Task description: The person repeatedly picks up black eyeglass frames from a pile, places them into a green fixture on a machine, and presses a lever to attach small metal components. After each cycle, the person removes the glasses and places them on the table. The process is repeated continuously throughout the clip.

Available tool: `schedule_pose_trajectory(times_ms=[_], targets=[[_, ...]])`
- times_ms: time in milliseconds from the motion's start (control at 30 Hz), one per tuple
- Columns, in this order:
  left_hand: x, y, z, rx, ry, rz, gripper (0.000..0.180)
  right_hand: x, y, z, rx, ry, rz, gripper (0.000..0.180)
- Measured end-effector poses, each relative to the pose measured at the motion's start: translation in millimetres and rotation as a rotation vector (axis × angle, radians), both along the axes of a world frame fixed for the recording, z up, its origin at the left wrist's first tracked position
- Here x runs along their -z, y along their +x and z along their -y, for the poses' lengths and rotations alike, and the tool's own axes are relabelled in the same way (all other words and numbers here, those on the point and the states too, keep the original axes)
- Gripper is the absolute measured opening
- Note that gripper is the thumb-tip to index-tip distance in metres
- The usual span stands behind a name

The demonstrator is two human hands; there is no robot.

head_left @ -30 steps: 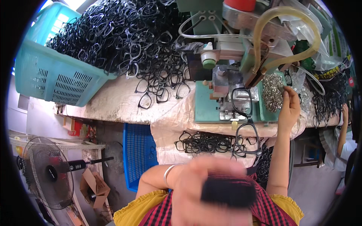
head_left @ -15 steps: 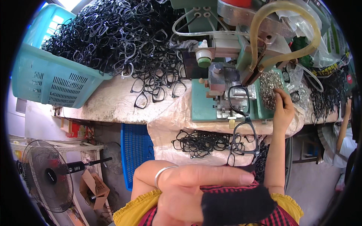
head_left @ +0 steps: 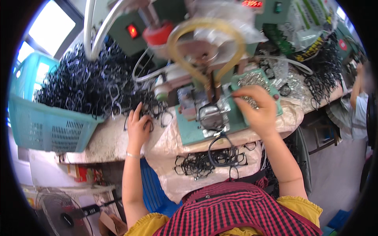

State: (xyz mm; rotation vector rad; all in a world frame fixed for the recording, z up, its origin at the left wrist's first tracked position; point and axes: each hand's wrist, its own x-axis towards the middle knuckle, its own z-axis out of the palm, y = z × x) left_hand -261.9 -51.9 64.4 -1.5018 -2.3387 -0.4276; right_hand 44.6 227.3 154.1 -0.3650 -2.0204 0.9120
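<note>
My left hand (head_left: 138, 125) reaches to the near edge of a heap of black eyeglass frames (head_left: 94, 80). Its fingers are apart, and a loose frame's dark rim shows beside the thumb. My right hand (head_left: 258, 108) is pinched at the fingertips by the machine's head, on what looks like a small, shiny metal part (head_left: 230, 95), partly blurred. Below the head, a black eyeglass frame (head_left: 224, 164) sits at the metal fixture (head_left: 212, 118), one rim over it and the other hanging toward me. A green tray (head_left: 278, 106) of small metal pieces lies beneath my right hand.
A turquoise basket (head_left: 51, 126) stands at the left. The machine's looped yellowish hose (head_left: 204, 23) arches over the fixture. More black frames (head_left: 197, 163) lie on the near paper-covered ledge. Another person's arm (head_left: 356, 86) shows far right, and a fan (head_left: 59, 212) stands lower left.
My right hand has left the metal pieces in the tray and come left to the machine head. My left hand has gone from close before me to the heap. The view has shifted.
</note>
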Motion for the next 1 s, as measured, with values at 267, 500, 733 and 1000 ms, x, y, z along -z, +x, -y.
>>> schedule_pose_trajectory(times_ms=[267, 500, 733, 1000], targets=[[8, 57, -12, -0.257, 0.946, 0.686, 0.017, 19, -38, 26, -0.097, -0.555, -0.24, 0.032], [-142, 140, -70, 0.559, 1.012, 0.528, 0.019, -5, -39, 39, -0.21, -0.727, -0.299, 0.04], [-123, 157, -80, 0.637, 0.65, 0.343, 0.007, -18, -1, 29, -0.317, -0.573, -0.068, 0.041], [-102, 160, -98, 0.797, 0.465, 0.211, 0.022, 82, 39, -56, 0.436, 0.295, 0.341, 0.018]])
